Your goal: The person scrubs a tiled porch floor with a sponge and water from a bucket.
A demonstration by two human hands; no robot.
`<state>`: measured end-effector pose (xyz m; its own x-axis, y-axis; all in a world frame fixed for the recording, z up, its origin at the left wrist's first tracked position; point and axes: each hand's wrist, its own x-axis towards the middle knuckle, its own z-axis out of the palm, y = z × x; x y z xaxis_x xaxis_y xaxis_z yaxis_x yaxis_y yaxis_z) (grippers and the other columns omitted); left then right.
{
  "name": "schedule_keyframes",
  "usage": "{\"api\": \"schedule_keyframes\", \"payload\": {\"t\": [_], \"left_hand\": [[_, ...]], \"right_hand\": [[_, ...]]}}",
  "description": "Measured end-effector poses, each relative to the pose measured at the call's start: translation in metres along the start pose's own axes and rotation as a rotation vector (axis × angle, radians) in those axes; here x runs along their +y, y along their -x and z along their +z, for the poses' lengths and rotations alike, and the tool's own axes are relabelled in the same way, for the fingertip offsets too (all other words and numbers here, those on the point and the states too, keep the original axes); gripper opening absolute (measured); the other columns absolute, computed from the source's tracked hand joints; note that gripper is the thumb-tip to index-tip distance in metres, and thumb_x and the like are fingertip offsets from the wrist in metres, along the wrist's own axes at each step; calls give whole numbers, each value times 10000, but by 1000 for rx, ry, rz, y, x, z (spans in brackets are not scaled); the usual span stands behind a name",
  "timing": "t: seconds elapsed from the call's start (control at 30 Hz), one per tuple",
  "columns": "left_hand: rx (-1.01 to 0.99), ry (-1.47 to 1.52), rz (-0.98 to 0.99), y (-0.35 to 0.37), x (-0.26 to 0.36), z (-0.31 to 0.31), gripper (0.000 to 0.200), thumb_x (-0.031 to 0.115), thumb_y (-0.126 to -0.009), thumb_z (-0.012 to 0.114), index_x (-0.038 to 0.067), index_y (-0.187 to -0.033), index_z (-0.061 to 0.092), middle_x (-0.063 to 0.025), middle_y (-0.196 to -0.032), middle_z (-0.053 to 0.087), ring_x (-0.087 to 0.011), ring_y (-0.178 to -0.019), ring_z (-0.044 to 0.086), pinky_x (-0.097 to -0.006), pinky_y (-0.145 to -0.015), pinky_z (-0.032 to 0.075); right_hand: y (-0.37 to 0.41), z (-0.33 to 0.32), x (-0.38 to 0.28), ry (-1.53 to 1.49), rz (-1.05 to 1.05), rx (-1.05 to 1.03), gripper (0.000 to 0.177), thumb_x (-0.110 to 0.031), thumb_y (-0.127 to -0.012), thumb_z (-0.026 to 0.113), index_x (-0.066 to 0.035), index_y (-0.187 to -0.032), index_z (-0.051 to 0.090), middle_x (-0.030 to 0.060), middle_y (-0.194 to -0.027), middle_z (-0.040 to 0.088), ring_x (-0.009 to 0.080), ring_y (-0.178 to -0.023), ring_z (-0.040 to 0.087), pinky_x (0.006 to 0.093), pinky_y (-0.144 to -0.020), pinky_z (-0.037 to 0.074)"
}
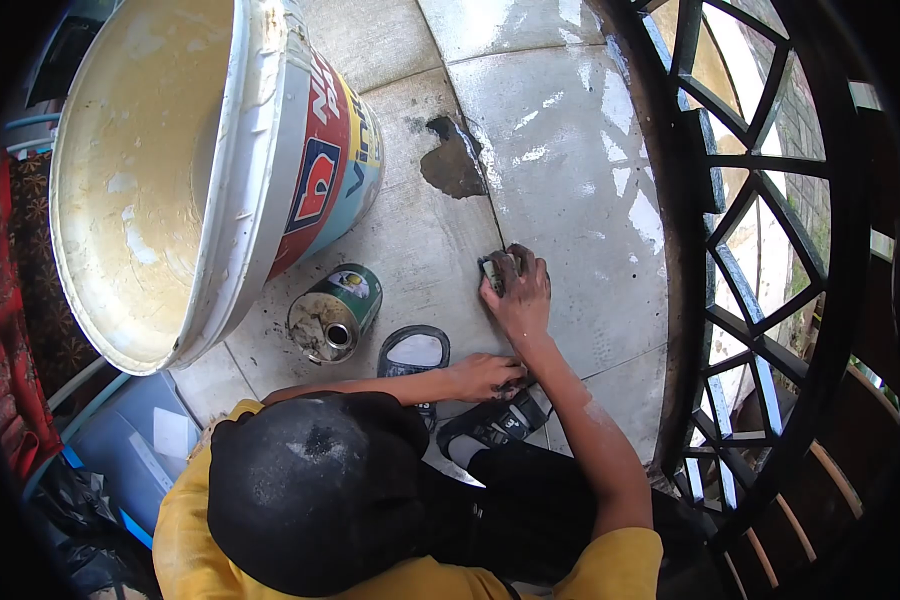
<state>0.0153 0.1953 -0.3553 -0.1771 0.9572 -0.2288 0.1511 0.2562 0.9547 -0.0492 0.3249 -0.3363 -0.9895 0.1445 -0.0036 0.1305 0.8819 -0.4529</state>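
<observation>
My right hand (520, 285) is closed on a small pale-green piece (491, 270), pressed to the grey floor tiles (590, 300) at a dark joint line. Its fingers are smeared black. My left hand (488, 378) is curled beside my right forearm, above the dark sandals (492, 425); its fingertips are dirty, and what they hold, if anything, is hidden. Left of the hands, a green metal can (336, 312) with a stained top and a round opening stands on the tiles. Beyond my right hand, a dark wet-looking patch (453, 160) lies along the joint.
A large white paint bucket (232, 200) fills the upper left. A black metal lattice (705, 290) borders the right side. At lower left are a blue-grey plastic box (130, 430) and black plastic bags (85, 520). A black cap (310, 490) covers the lower foreground.
</observation>
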Motion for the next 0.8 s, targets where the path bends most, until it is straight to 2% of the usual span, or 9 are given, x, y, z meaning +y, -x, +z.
{"api": "schedule_keyframes", "payload": {"t": [0.1, 0.17, 0.6, 0.67, 0.7, 0.77, 0.8], "left_hand": [[-14, -14, 1, 0, 2, -2, 320, 269, -868, 610, 63, -1104, 547, -129, -1072, 566, -345, -958, 612, -456, -812, 500], [-17, -30, -17, 0, 2, -3, 369, 282, -865, 635, 105, -1181, 564, -152, -1118, 595, -362, -973, 612, -457, -838, 500], [-18, -54, -49, 2, 6, -5, 351, 317, -878, 618, 101, -1151, 573, -160, -1089, 611, -368, -996, 603, -465, -860, 481], [-54, -27, -79, 1, 3, -3, 333, 287, -866, 604, 81, -1122, 552, -127, -1079, 586, -345, -991, 604, -461, -845, 487], [-47, -31, -84, 2, -5, 4, 333, 287, -866, 604, 81, -1122, 552, -127, -1079, 586, -345, -991, 604, -461, -845, 487], [160, -188, 146, 8, -27, 25, 359, 293, -860, 611, 92, -1151, 555, -129, -1085, 599, -340, -999, 605, -452, -855, 487], [164, -186, 137, 8, -31, 29, 359, 293, -860, 611, 92, -1151, 555, -129, -1085, 599, -340, -999, 605, -452, -855, 487]], "right_hand": [[0, 0, -1, 3, 5, -1, 366, -243, -719, 712, -150, -1061, 622, 55, -1179, 537, 284, -972, 544, 424, -785, 490], [0, 0, -1, 8, 10, -3, 365, -245, -721, 710, -152, -1063, 621, 54, -1179, 534, 282, -978, 541, 424, -788, 490], [1, -3, -5, 13, 10, -53, 353, -258, -739, 692, -157, -1069, 619, 54, -1179, 525, 275, -1002, 529, 422, -798, 487], [3, -5, -9, 21, -7, -71, 359, -254, -741, 688, -159, -1079, 616, 57, -1176, 526, 273, -1005, 530, 421, -802, 486], [9, -5, -15, 35, -92, -151, 371, -251, -742, 685, -160, -1094, 610, 58, -1182, 523, 270, -1010, 529, 424, -812, 481], [20, -8, -28, 1, -217, -377, 400, -248, -754, 671, -162, -1136, 590, 69, -1219, 509, 270, -1042, 522, 447, -848, 464], [20, -2, -30, -5, -223, -383, 400, -248, -754, 671, -162, -1136, 590, 69, -1219, 509, 270, -1042, 522, 447, -848, 464]]}}
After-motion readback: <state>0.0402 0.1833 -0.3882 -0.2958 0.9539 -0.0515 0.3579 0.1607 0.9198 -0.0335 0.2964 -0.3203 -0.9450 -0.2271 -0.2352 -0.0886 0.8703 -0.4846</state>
